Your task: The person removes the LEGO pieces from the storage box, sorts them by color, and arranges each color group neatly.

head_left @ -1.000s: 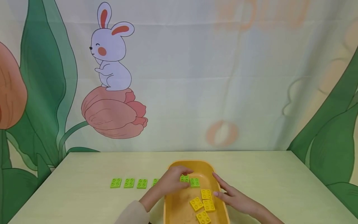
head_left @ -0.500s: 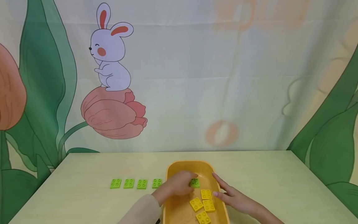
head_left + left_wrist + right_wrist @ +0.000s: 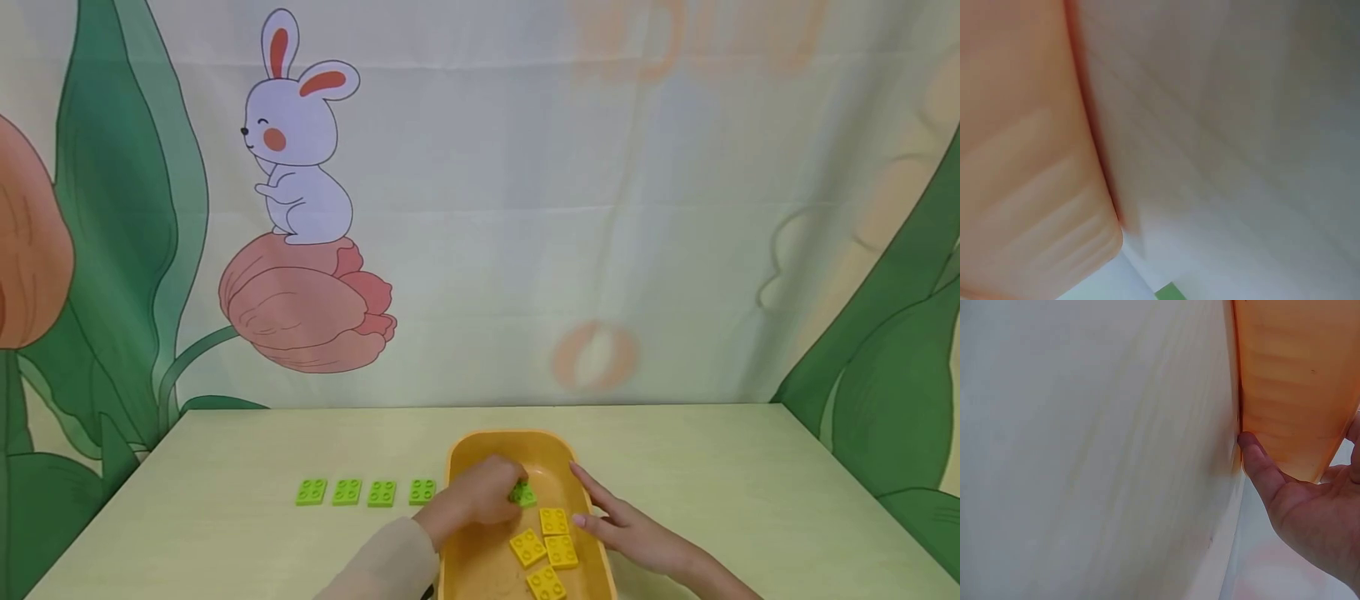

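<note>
In the head view my left hand [image 3: 491,490] reaches into the yellow tray [image 3: 543,446] with curled fingers and grips a green toy brick [image 3: 524,495], which sits tilted at the fingertips and is partly covered by them. Whether a second green brick lies under the hand is hidden. My right hand [image 3: 626,527] rests along the tray's right side, fingers extended, thumb tip at the rim. The right wrist view shows that right hand [image 3: 1310,506] with one fingertip against the tray's outer wall [image 3: 1297,381] near the table. Only the tray's outside [image 3: 1035,187] appears in the left wrist view.
Several yellow bricks [image 3: 528,547] lie in the tray's near right part. Left of the tray, a spaced row of green bricks [image 3: 347,492] lies on the pale table [image 3: 225,550]. Behind it hangs a printed curtain [image 3: 480,208] with a rabbit and flowers.
My left hand has moved right inside the tray and closed its fingers on the green brick, which has tilted. My right hand has stayed at the tray's side.
</note>
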{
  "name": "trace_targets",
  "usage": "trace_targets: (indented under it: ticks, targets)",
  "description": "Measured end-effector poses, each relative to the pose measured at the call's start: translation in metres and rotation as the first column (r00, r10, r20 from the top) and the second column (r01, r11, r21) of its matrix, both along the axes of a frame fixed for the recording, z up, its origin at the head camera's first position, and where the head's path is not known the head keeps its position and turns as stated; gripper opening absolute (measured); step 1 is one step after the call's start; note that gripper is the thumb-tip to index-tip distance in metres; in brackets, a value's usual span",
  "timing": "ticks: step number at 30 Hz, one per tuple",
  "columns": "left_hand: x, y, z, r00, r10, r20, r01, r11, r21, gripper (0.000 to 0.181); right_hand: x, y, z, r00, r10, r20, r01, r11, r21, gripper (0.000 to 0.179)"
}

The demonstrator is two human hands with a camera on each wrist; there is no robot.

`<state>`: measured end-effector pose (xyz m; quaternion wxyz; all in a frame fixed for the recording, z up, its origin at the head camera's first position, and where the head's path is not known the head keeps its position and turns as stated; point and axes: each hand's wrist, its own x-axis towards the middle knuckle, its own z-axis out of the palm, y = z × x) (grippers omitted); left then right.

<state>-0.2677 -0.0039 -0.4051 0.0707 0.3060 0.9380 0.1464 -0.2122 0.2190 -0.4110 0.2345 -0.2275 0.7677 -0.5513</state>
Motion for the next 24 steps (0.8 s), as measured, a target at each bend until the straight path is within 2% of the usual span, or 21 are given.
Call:
trace_targets:
  ticks: [5, 10, 14, 24]
  targets:
    - [0.0, -0.001, -0.001, 1.0, 0.0, -0.022, 0.0, 1.0, -0.009, 0.033, -0.001, 0.0, -0.001, 1.0, 0.014, 0.006, -0.014, 1.0, -0.015, 0.064]
    - [0.003, -0.003, 0.003, 0.999, 0.008, -0.036, -0.004, 0.993, 0.117, 0.036, -0.002, -0.001, -0.002, 1.0, 0.011, 0.005, -0.011, 1.0, -0.01, 0.064]
    - [0.009, -0.013, 0.009, 0.998, 0.011, -0.055, 0.002, 0.973, 0.232, 0.034, 0.001, -0.003, -0.004, 1.0, 0.0, 0.0, 0.0, 1.0, 0.002, 0.064]
    - [0.02, -0.054, 0.026, 0.997, -0.001, -0.078, 0.033, 0.913, 0.407, 0.032, 0.009, -0.003, -0.005, 0.999, -0.024, -0.027, 0.024, 1.0, 0.008, 0.064]
